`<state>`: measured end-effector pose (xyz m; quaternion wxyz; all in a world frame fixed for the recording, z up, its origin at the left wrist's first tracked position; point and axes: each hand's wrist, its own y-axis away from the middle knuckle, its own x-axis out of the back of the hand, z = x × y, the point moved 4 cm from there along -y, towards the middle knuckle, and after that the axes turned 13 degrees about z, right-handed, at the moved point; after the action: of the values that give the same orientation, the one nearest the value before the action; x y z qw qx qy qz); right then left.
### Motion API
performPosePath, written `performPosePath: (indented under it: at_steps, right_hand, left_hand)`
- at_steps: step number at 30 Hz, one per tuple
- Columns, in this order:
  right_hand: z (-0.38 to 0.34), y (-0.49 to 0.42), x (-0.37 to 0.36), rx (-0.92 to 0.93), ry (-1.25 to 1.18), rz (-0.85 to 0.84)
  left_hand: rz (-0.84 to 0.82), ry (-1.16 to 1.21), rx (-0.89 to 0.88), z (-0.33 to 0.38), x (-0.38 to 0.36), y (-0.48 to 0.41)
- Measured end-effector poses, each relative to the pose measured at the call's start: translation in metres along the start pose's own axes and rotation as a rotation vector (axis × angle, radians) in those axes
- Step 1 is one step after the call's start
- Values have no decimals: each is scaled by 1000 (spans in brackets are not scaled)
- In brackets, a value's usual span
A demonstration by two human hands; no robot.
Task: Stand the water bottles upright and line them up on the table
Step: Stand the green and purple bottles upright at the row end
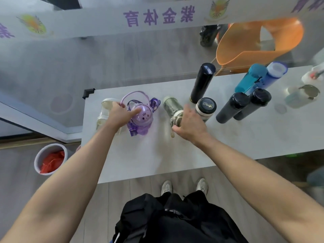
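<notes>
My left hand (121, 114) lies on the round lid of the purple bottle (140, 120), fingers spread loosely over it, not squeezing. It looks like light plastic, so I'd hold its sides, not the floppy strap. My right hand (189, 125) is half curled around the green bottle (172, 106), near its cap. That one looks smooth and slippery. Both stand on the desk (245, 134).

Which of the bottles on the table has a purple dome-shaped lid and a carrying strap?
The purple bottle under the left hand, near the table's left end. It alone has a strap and a small face printed on its lid; the other bottles are clear, black, white or blue.
</notes>
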<state>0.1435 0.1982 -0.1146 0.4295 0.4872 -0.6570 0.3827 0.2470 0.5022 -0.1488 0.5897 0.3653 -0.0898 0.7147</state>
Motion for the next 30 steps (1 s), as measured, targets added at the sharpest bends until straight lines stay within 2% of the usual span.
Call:
performPosePath:
  at_steps: [4, 10, 19, 24, 27, 30]
  right_hand:
    - [-32, -45, 38, 123, 29, 26]
    - [-55, -86, 53, 171, 93, 26]
    - [-52, -95, 59, 131, 158, -54]
    - [-56, -94, 63, 156, 208, -102]
    - [-73, -92, 76, 301, 193, 85]
    - [-104, -81, 82, 521, 23, 228]
  left_hand:
    - [62, 37, 22, -15, -2, -11]
    - [107, 134, 58, -46, -11, -28]
    - [131, 158, 90, -46, -28, -29]
    - [78, 180, 149, -60, -43, -36]
    - [62, 153, 142, -59, -37, -21]
    - [77, 143, 116, -49, -14, 12]
